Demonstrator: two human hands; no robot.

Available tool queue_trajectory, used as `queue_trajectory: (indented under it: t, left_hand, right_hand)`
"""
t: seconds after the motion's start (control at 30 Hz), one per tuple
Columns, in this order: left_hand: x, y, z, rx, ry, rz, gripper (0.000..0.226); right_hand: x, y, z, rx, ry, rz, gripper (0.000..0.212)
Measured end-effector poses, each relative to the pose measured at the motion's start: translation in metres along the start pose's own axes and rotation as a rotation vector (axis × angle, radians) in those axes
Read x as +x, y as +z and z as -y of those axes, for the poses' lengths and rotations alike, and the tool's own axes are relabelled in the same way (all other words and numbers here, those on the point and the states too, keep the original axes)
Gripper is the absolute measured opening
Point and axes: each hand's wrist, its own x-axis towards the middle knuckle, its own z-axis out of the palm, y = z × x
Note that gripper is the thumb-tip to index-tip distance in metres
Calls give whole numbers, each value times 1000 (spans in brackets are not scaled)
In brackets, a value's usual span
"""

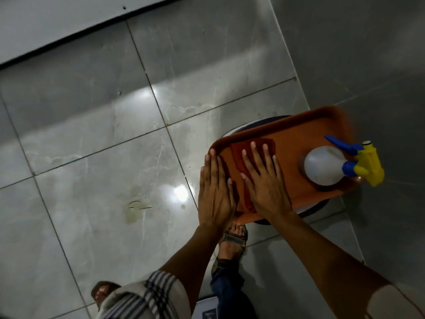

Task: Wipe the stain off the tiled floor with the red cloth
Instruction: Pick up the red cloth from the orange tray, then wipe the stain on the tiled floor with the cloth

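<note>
Both hands flat, fingers spread: right point(264, 183) pressing the cloth point(239, 157) on the tray point(296, 134), left point(215, 192) on its rim, sprayer point(326, 165) beside, stain point(134, 208) on floor point(92, 134) well apart.

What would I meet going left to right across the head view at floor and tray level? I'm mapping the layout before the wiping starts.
Stain on the tiled floor → left hand at the tray's left rim → right hand flat on the red cloth → spray bottle.
</note>
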Motion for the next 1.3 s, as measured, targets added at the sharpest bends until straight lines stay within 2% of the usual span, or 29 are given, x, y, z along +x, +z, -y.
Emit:
queue_trajectory:
  t: [0.1,0.27,0.37,0.43,0.57,0.67,0.83,0.93,1.0,1.1,1.17,1.3]
  left_hand:
    - [0,-4,-1,8,17,8,70]
    - [-6,-18,17,18,112,26,67]
    - [-21,-38,53,17,75,-10,64]
    - [-37,-53,87,24,22,-35,64]
    - [-79,-85,166,61,-112,-28,64]
    - [-111,-104,228,106,-235,15,64]
    - [-148,-115,316,127,-360,33,65]
    - [-162,-99,374,114,-376,38,65]
    - [-165,-84,413,110,-379,49,65]
    - [-165,-62,472,127,-348,61,66]
    - [-162,-57,502,183,-316,49,67]
    - [-159,-53,540,259,-270,18,68]
  right_hand:
    - [0,-7,3,217,69,8,66]
    - [-5,-36,22,639,358,44,73]
    - [-24,-56,52,844,539,21,104]
    - [-38,-67,80,912,554,-32,112]
    - [-68,-67,138,962,519,52,99]
    - [-85,-33,187,993,476,139,85]
    - [-81,86,240,859,238,203,58]
    - [-67,190,252,716,200,299,60]
    - [-54,256,256,602,173,305,59]
    - [-43,337,271,300,-8,203,69]
    - [-37,366,282,144,-71,97,75]
    - [-20,377,301,97,-98,16,73]
